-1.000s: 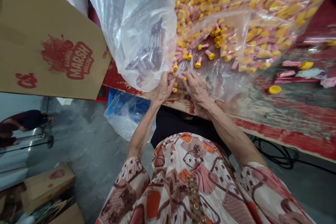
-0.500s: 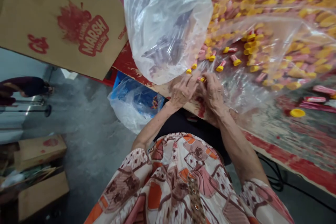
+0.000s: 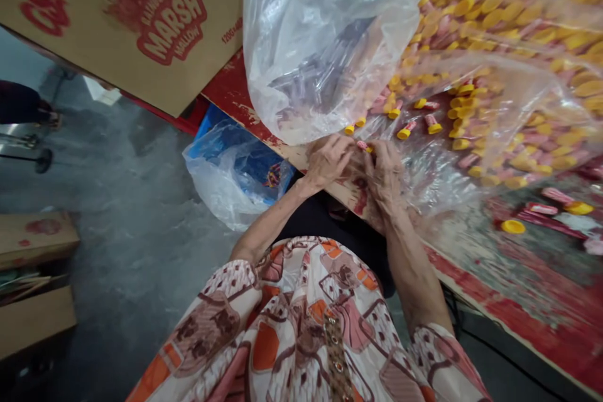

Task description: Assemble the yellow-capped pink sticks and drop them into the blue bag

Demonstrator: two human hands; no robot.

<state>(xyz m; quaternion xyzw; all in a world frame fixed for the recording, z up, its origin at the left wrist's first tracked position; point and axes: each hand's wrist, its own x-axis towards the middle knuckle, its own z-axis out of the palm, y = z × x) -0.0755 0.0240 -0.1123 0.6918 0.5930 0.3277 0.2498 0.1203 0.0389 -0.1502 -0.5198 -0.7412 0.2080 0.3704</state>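
Close together at the table edge, both hands are bent over the clear plastic. Between them is a small pink tube with a yellow cap (image 3: pixel 363 146). My right hand (image 3: pixel 386 173) is closed, its fingertips at the cap end of this tube. My left hand (image 3: pixel 327 162) has its fingers curled in, close by the tube's pink end; what its fingertips grip is hidden. Just beyond the fingers lie several loose capped tubes (image 3: pixel 406 130). A filled, whitish plastic bag (image 3: pixel 301 81) stands right above my left hand.
At right, a clear bag spills a large heap of yellow-capped pink tubes (image 3: pixel 518 119). A yellow cap (image 3: pixel 513 227) lies on the worn red table (image 3: pixel 527 301). A marshmallow carton (image 3: pixel 188 78) stands at left, above a blue bin (image 3: pixel 240 169) lined with plastic. Another person's hand (image 3: pixel 55 118) shows far left.
The view has shifted, so the carton and bags sit differently in the picture. Between my hands, the small tube's pink body now shows more plainly. Both hands stay close together.
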